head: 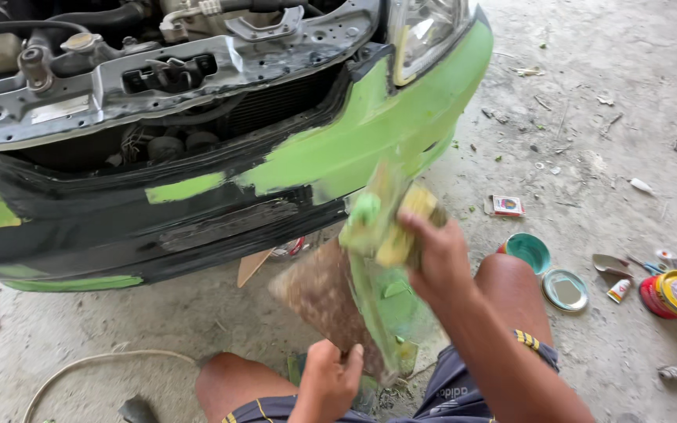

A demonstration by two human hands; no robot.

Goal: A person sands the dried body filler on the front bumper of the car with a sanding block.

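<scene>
Two hands busy: a brown mixing board (319, 301) is being gripped low by the left hand (327, 384) as a palette, while a yellow spreader (405, 223) is being pinched in the right hand (432, 258), green filler (370, 211) being worked near the bumper (197, 211).

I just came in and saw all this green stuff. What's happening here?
A person crouches in front of a car's front bumper, which is dark with big patches of green filler. The right hand holds a yellow spreader smeared with the green paste. The left hand grips the bottom of a brown board streaked with the same green. An open can, its lid and a red tin sit on the concrete floor.
</scene>
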